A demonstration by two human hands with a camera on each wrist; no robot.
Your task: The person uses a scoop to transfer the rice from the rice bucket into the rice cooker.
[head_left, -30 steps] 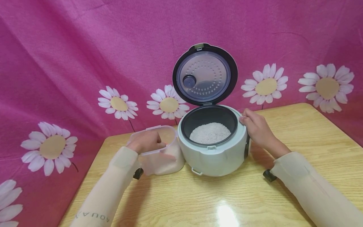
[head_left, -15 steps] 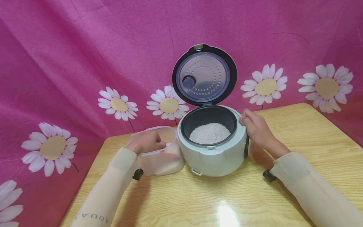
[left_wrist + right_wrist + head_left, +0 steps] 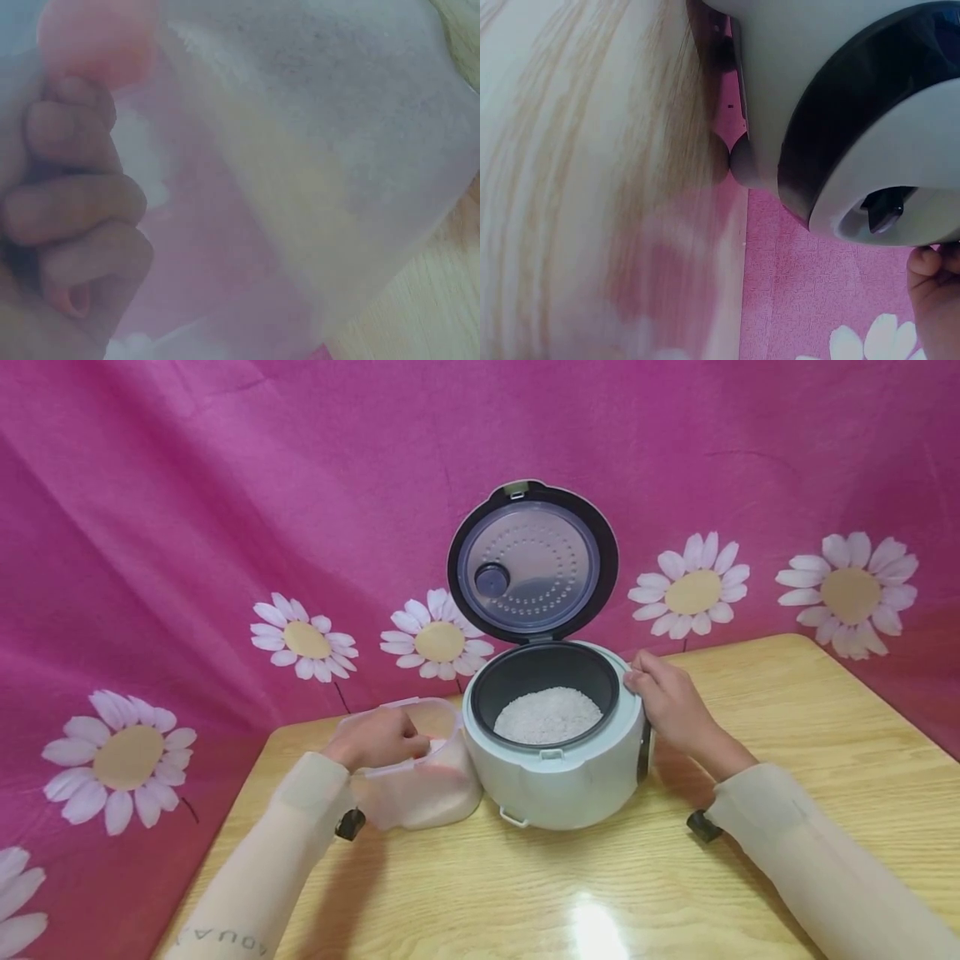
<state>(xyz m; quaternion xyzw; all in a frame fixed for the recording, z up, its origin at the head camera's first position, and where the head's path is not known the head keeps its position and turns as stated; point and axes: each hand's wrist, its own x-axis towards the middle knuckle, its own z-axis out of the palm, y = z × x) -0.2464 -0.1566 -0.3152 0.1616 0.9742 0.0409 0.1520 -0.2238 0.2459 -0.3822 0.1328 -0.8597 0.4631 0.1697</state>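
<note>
My left hand [image 3: 378,739] is inside a clear plastic container [image 3: 420,802] at the left of the rice cooker. In the left wrist view its fingers curl round the handle of a pink scoop [image 3: 101,41], whose rounded end shows beyond the fist. White rice [image 3: 360,112] lies piled in the container, seen through its cloudy wall. The pale green rice cooker [image 3: 562,793] stands with its lid [image 3: 532,568] raised. Its dark inner pot [image 3: 510,681] holds a mound of white rice [image 3: 549,714]. My right hand [image 3: 675,706] grips the cooker's right upper edge.
The wooden table [image 3: 480,885] carries both vessels, which stand side by side near its back edge. Right behind them hangs a magenta cloth [image 3: 300,485] printed with white daisies. A side latch [image 3: 513,818] juts from the cooker's lower front.
The head view has shifted slightly, so everything sits a little further left. White now shows beside my left fingers, where red showed a second ago. My right hand keeps its grip on the cooker.
</note>
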